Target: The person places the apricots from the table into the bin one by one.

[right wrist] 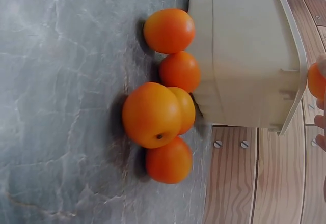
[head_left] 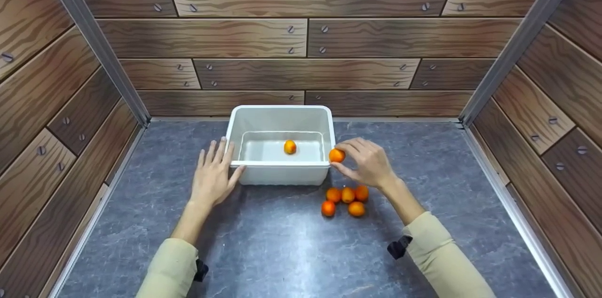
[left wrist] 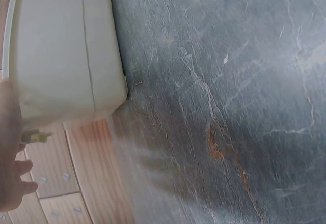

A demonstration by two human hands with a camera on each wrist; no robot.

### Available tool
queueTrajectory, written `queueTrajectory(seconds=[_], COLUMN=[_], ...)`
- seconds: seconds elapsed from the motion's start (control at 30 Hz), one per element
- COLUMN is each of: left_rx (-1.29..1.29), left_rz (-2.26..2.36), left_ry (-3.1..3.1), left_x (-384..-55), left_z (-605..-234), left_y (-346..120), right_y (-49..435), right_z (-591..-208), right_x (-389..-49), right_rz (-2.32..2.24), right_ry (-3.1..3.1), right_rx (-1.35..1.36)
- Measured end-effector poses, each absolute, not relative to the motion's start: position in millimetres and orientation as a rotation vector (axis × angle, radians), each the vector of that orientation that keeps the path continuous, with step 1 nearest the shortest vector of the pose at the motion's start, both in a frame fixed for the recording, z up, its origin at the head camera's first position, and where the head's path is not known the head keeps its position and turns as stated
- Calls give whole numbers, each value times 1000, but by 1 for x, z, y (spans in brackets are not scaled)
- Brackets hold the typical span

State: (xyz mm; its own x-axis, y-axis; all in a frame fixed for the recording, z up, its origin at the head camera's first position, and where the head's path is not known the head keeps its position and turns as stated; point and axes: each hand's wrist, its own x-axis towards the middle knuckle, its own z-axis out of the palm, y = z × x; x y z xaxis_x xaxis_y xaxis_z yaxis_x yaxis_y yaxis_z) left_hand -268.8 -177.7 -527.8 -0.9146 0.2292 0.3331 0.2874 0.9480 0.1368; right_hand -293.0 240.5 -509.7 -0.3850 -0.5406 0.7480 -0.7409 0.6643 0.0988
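Observation:
My right hand (head_left: 369,161) pinches a small, smooth orange fruit (head_left: 336,155) between thumb and fingers, just beside the right rim of a white plastic bin (head_left: 282,176). The same held fruit (right wrist: 317,80) shows at the edge of the right wrist view. Inside the bin lies one similar fruit (head_left: 290,147). Several more fruits (head_left: 347,194) sit clustered on the surface in front of the bin's right corner, below the right hand. My left hand (head_left: 212,180) has its fingers straight and touches the bin's front left corner; the left wrist view catches only part of it.
The grey marbled tabletop (head_left: 273,241) spreads around the bin. Wood-plank panels (head_left: 305,39) enclose the back and both sides, with metal edging (head_left: 501,44) along the corners. The bin stands near the back panel.

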Motion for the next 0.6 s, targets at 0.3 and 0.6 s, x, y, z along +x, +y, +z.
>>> queueTrajectory(seconds=[0.3, 0.6], left_rx=[-370, -369], left_rz=[-251, -222], left_ry=[-2784, -2788], left_x=[-268, -269], left_z=[-528, -528], left_y=[-178, -177], right_y=[226, 209], right_z=[-501, -492], right_x=[-304, -313], right_rz=[289, 220], right_ry=[-2078, -2079], right_rx=[1013, 1051])
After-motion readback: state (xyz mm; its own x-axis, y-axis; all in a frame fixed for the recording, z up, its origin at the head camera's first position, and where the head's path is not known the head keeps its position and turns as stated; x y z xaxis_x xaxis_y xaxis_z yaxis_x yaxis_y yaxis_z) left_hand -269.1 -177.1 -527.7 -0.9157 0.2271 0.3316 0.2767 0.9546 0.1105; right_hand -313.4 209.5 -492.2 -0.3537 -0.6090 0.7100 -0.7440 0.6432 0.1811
